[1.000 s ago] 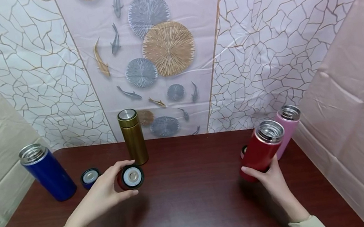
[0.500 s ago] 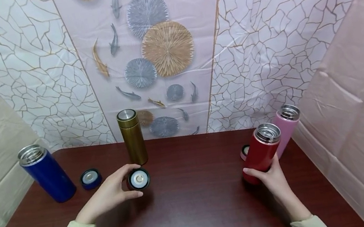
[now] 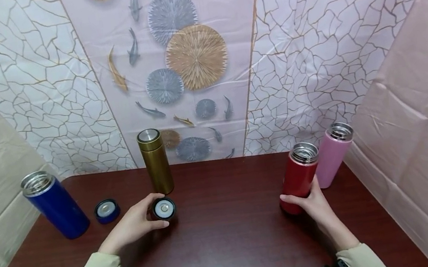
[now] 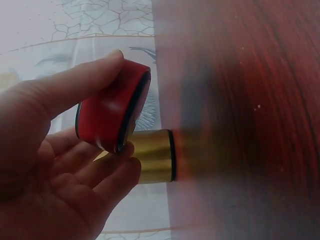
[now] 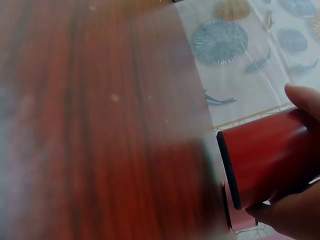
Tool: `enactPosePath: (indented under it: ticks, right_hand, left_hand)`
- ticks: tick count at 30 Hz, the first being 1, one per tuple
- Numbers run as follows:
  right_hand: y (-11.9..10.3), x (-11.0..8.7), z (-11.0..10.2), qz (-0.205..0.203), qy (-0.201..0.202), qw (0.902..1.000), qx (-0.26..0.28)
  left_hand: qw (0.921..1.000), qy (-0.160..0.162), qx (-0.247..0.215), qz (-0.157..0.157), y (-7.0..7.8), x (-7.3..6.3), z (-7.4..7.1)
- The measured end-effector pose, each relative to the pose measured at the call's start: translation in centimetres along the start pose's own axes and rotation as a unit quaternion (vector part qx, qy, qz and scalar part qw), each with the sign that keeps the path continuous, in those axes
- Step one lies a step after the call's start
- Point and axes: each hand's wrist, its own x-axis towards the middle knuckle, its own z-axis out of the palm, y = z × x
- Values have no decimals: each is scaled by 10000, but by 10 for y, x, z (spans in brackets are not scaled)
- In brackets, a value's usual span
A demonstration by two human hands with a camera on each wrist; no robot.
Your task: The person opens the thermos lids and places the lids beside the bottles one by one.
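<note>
In the head view my left hand [image 3: 137,220] pinches a red screw lid [image 4: 107,107] between thumb and fingers; its pale inner side with a dark rim faces the head camera. A gold vacuum flask [image 3: 155,161], capped, stands just behind that hand. My right hand [image 3: 314,206] grips an uncapped red vacuum flask [image 3: 297,178] around its lower body, steel mouth up. Its black base edge shows in the right wrist view; whether it touches the table I cannot tell. Close beside it stands an uncapped pink vacuum flask [image 3: 333,159].
An uncapped blue vacuum flask [image 3: 57,207] stands at the left of the dark wooden table [image 3: 231,243], with a blue lid [image 3: 106,210] beside it, inner side up. Patterned cloth [image 3: 205,107] hangs behind the table, and plain cloth [image 3: 418,120] borders its right side.
My left hand has carried the red lid slightly right and toward me. The red flask has shifted left, apart from a small rise; the pink lid behind it is now hidden in the head view.
</note>
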Motion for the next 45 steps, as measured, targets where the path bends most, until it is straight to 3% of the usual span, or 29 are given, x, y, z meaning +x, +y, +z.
enactPosePath:
  ticks: [8,24,45]
  right_hand:
    - [2,10,12,290,-185,9994,-77]
    - [6,21,27,146,-138,9998,77]
    - [3,25,27,274,-228,9990,-273]
  left_hand:
    - [9997,-114,-172,-141,-6,2,3]
    - [9984,-426,-104,-343,-19,14,2]
    - [9981,-441,-39,-422,-25,20,-1]
